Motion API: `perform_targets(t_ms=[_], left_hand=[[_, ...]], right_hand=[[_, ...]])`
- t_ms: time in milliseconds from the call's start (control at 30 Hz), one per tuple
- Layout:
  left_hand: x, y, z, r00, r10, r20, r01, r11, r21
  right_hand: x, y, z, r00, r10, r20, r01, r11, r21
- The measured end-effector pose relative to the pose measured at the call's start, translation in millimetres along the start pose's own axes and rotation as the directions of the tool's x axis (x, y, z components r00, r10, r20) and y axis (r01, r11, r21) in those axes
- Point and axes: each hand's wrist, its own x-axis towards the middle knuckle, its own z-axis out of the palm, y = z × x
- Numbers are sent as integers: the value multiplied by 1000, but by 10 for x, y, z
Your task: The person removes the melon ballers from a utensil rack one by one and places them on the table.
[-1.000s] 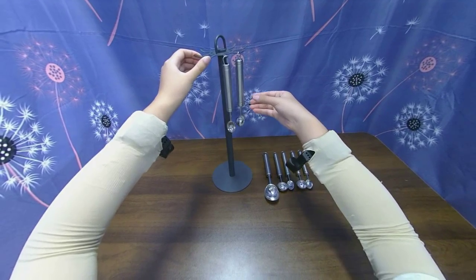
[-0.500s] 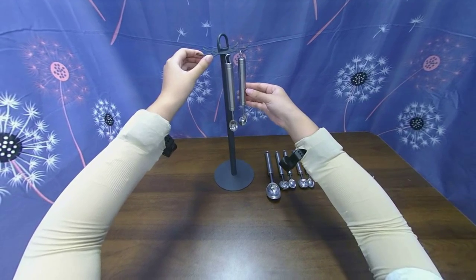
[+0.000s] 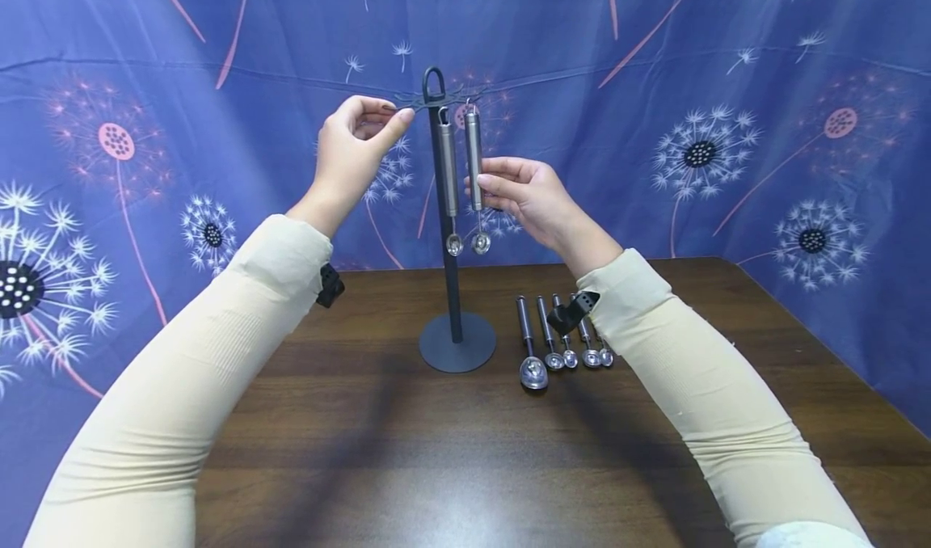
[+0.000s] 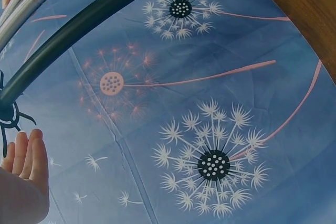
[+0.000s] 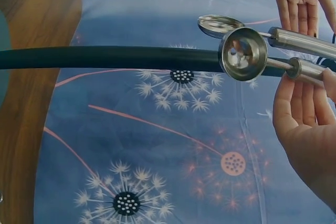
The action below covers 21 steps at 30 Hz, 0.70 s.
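Observation:
A dark metal stand [image 3: 452,297] with hooks around its top rises from a round base. Two steel melon ballers hang from it by their handle loops, bowls down. My right hand [image 3: 537,199] pinches the lower handle of the right melon baller [image 3: 473,148] between thumb and fingers. Beside that one, the left melon baller [image 3: 447,168] hangs free, close to the post. My left hand [image 3: 352,148] pinches the tip of a hook [image 3: 404,103] on the stand's left side. In the right wrist view, a small hole shows in the held tool's bowl [image 5: 243,54].
On the brown wooden table [image 3: 364,451], right of the stand, several steel scoops lie in a row, the largest scoop [image 3: 533,373] at the left end. My right wrist partly covers the row. A blue dandelion-print cloth [image 3: 567,87] hangs behind the table.
My right hand has moved left and taken hold of the right melon baller's handle. That melon baller's bowl has turned and shifted slightly right. My left hand stays at the hook.

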Motion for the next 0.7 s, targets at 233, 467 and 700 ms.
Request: perform_targets(t_ms=[233,467,700], left_hand=[[-11,2,5,1000,2,3,-2,1000,22],[-15,-2,12,1000,-1,-2,1,1000,15],[-11,11,8,1000,-10,-9,10,1000,-4]], right_hand=[[-64,-71,-12,997,-66,-30,66,998,-3],[-154,-87,-66,998,-44,-47,41,997,-64],[-215,-135,-196,997,-39,-73,33,996,-82]])
